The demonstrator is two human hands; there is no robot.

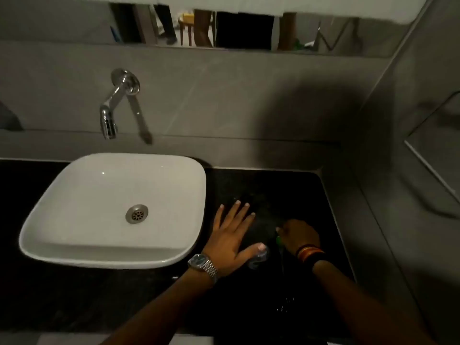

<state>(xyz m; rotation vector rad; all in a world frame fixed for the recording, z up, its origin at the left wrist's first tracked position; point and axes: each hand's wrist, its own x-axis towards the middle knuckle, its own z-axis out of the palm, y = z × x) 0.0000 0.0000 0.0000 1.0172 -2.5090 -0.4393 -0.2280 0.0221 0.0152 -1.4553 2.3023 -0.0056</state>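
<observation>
white basin (82, 195), black speckled counter (286, 190), grey wall (249, 95), silver tap (117, 95) and watch (199, 261), red-orange bangles (310, 252), green object (278, 240)

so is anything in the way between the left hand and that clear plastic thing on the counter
Nothing visible. The left hand lies flat on the black counter, its thumb tip right at the clear plastic thing. The right hand grips a green thing just beside it, not between.

Left hand (231, 236): silver metal wristwatch (202, 263) at my wrist, linked bracelet band, round dark dial with a bluish glint. Right hand (300, 235): stack of thread bands (310, 252) at my wrist, orange and red strands, a black one beside them. Fingernails short, pale.
</observation>
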